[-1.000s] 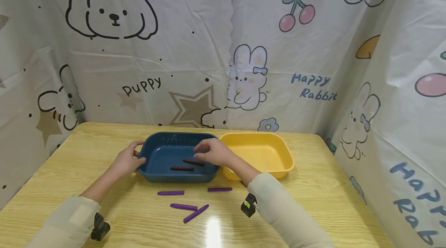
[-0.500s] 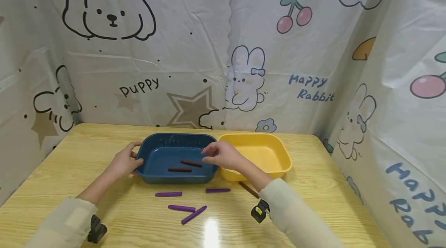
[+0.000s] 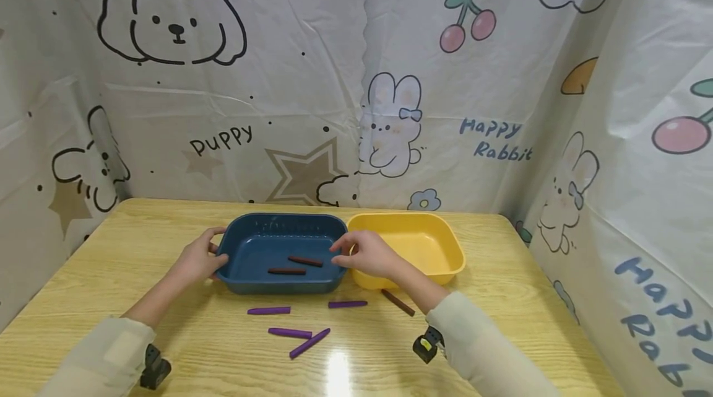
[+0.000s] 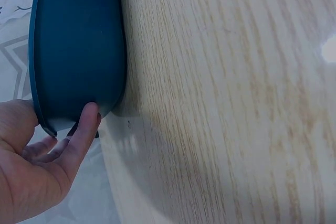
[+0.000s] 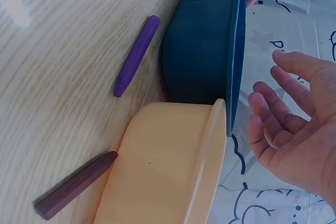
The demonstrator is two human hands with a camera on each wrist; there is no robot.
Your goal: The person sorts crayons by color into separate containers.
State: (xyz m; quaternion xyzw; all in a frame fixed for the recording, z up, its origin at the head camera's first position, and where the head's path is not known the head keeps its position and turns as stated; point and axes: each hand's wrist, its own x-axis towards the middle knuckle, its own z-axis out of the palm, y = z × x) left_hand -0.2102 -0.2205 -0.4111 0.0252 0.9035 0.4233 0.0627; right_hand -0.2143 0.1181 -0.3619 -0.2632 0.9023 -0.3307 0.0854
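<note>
My left hand (image 3: 195, 259) holds the left end of a blue plastic bin (image 3: 281, 286), thumb and fingers around its rim and wall in the left wrist view. Inside the bin lie two dark brown crayons (image 3: 286, 271). Over the bin's right end hovers my right hand (image 3: 370, 254), fingers loosely bent and nothing between them; the right wrist view shows its palm bare. A yellow bin (image 3: 423, 248) with nothing in it stands against the blue one, partly hidden behind the right hand and forearm.
Several purple crayons (image 3: 269, 310) lie on the wooden table in front of the blue bin, two with their ends close together. One brown crayon (image 3: 398, 301) lies in front of the yellow bin. Behind the table hangs a printed cloth (image 3: 312, 100).
My right hand has drawn back rightward from over the blue bin's inside to its right rim. The brown crayon by the yellow bin has come into sight. My left hand keeps its hold.
</note>
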